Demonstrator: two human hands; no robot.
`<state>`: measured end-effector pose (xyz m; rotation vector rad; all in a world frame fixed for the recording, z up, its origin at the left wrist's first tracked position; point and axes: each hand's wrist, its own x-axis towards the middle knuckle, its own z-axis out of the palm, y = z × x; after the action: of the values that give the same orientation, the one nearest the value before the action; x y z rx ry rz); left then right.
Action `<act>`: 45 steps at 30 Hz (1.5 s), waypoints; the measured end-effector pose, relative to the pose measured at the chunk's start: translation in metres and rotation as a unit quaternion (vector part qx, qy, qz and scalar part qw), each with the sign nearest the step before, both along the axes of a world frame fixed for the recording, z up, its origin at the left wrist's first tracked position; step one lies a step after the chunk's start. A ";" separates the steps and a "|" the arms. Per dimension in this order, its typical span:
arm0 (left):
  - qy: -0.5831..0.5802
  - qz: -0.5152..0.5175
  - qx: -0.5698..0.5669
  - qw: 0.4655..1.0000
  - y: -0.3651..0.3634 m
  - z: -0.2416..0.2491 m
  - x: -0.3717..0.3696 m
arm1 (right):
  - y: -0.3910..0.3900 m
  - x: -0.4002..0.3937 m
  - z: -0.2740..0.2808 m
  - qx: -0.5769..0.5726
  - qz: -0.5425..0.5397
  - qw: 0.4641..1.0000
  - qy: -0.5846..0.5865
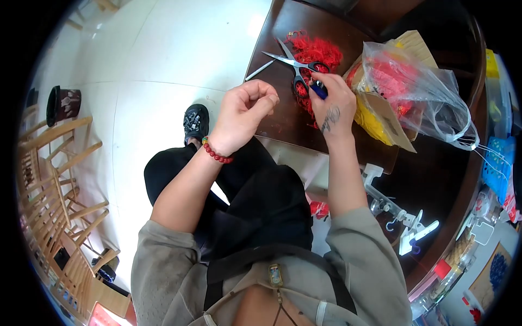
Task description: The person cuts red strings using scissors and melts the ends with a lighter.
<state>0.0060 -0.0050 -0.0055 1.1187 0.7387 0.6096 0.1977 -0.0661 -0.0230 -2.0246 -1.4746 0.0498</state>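
My left hand (246,113), with a red bead bracelet at the wrist, is closed in a pinch in front of the table edge. Whatever lies between its fingertips is too small to make out. My right hand (336,103) is wrapped around a blue lighter (318,90), held low over the dark table (296,130). Beside the lighter, black-handled scissors (296,63) lie with their blades spread. They rest partly on a tangled heap of red cords (321,51). A slim white pen-like stick (260,70) lies near the table's left edge.
An opened cardboard box (380,117) and a clear plastic bag (440,98) with red material stand right of my right hand. A white clamp-like stand (399,214) is at the lower right. Wooden chairs (65,179) line the far left.
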 end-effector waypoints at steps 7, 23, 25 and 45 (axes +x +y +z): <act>0.002 0.060 0.001 0.998 0.007 -0.003 -0.003 | 0.033 0.011 0.015 -0.228 0.008 0.970 -0.086; -0.051 0.046 -0.054 0.996 0.014 0.002 -0.001 | 0.029 0.009 0.030 -0.219 0.009 0.976 -0.014; -0.058 0.044 -0.057 0.996 0.014 0.003 0.000 | 0.021 0.007 0.038 -0.169 -0.017 0.984 0.050; -0.081 -0.017 0.060 0.995 0.008 0.003 0.003 | -0.046 -0.023 0.038 -0.046 0.067 0.978 0.193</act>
<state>0.0094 0.0029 -0.0025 1.1758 0.5478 0.7139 0.1748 -0.1119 0.0149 -1.8510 -1.3714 0.5459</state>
